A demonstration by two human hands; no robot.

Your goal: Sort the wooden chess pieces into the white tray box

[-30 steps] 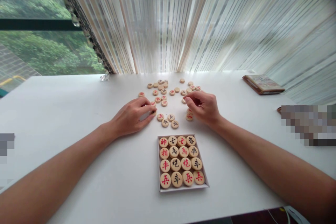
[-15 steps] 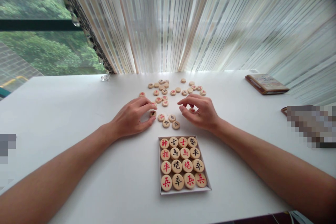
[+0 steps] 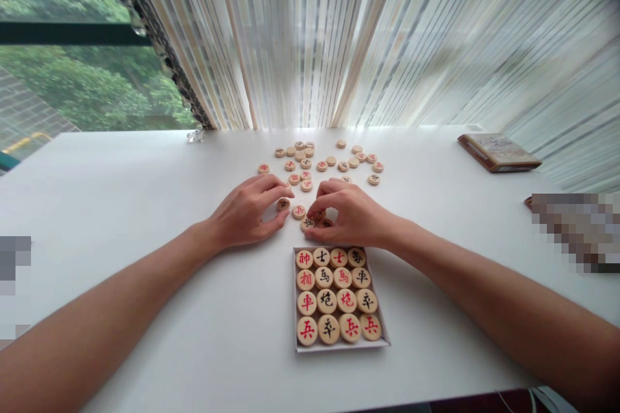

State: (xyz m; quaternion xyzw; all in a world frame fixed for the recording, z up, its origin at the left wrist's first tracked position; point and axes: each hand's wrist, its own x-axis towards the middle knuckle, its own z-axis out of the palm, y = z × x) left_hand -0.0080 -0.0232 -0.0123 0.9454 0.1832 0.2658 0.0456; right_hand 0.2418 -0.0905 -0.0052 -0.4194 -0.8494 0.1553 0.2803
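Observation:
Round wooden xiangqi pieces with red or black characters lie loose on the white table. My left hand is curved around a black-marked piece, its thumb and fingers apart. Over the nearer group, my right hand has its thumb and index fingertip at opposite edges of another black-marked piece. Its fingers partly cover two neighbouring pieces. A red-marked piece lies between my hands. Below them is a shallow white box, holding rows of pieces face up.
Several more pieces, some blank side up, are scattered farther back, among them a black-marked piece at the right. A brown-edged flat box or book lies at the right rear. Fringed curtains hang behind the table.
My right hand has moved left and nearer, from a red-marked piece to the black-marked group. My left hand has stayed almost still. The view has shifted slightly.

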